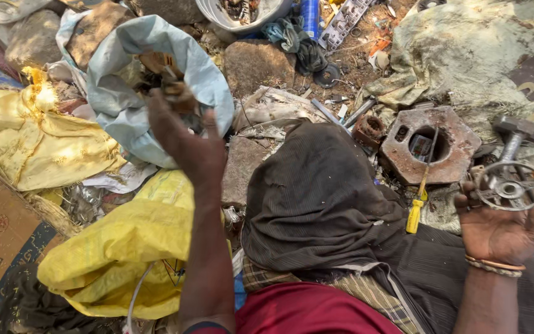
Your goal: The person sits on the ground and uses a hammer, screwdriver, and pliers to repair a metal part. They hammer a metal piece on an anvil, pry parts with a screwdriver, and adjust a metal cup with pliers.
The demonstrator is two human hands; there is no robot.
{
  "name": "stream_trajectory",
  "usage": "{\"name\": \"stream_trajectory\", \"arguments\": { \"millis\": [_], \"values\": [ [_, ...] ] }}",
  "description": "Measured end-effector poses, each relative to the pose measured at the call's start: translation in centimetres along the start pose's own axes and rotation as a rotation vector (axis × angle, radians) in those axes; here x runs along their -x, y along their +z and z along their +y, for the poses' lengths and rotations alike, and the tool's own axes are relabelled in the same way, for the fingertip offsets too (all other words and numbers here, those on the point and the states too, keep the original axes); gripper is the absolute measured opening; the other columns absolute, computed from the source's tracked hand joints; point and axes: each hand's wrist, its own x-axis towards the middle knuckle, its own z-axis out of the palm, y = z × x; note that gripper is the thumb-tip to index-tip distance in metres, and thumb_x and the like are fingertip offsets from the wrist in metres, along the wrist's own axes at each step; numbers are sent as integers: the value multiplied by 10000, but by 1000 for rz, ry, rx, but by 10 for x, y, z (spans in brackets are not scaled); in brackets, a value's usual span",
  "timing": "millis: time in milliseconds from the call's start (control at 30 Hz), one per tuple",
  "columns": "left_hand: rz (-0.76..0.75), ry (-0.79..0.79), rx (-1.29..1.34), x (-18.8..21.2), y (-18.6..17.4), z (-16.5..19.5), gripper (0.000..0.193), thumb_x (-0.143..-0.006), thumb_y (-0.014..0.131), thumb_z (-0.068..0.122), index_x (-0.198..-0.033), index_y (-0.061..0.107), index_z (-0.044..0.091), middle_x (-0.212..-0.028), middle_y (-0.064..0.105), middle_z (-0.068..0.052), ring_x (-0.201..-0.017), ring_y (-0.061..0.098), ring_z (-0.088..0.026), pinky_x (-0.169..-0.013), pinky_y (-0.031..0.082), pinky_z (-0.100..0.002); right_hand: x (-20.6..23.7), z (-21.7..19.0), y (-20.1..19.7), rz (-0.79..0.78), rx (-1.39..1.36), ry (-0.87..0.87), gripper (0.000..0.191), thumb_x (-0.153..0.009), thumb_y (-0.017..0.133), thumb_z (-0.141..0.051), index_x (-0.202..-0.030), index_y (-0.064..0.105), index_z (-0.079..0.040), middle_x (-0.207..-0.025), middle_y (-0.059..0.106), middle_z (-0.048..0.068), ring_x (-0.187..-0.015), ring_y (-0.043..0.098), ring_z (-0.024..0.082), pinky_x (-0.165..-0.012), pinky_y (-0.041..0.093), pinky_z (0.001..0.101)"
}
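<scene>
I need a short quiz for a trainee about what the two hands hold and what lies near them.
1. True or false: the left hand holds small scrap pieces over the open grey sack.
2. What does the right hand hold? A) round metal wheel B) glass bottle C) rope
3. What colour is the handle of the screwdriver beside the rusty metal block?

Key: 1 true; 2 A; 3 yellow.

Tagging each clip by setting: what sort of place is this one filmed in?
Probably an outdoor scrap-sorting spot on bare ground: a rusty metal flange and hammer lie among stones, an open grey sack holds scrap bits, and the right hand holds a metal wheel.
</scene>
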Motion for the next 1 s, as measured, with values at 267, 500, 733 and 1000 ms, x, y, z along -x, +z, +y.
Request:
{"name": "stream_trajectory", "arguments": {
  "millis": [267,500,733,1000],
  "values": [
    [-645,22,308,82,27,56,445,-895,757,189,-1303,655,43,-1453,540,-176,-1380,482,-359,-1150,391,-453,16,26,31,-90,-224,94,557,-1064,621,-508,-1430,570,-91,-1410,626,197,-1348,563,457,-1049,518,627],
    [-971,368,468,154,39,128,265,-893,734,205,-1108,732,51,-1219,660,-153,-1189,597,-332,-1019,478,-459,35,27,31,-146,-215,120,681,-1045,602,-524,-1498,531,-20,-1428,606,256,-1330,546,527,-1067,500,620],
    [-1037,348,741,172,21,160,147,-942,733,194,-1013,744,65,-963,727,-78,-863,726,-257,-755,590,-394,32,30,23,-207,-165,129,729,-978,706,-445,-1544,425,-82,-1500,537,205,-1369,526,465,-1145,469,603],
    [-827,241,783,201,69,212,151,-921,739,125,-1047,725,42,-1011,730,-118,-869,738,-304,-735,590,-398,48,54,3,-145,34,-21,705,-977,809,-166,-1579,454,-71,-1380,589,84,-1210,588,203,-1011,489,338]
  ]
}}
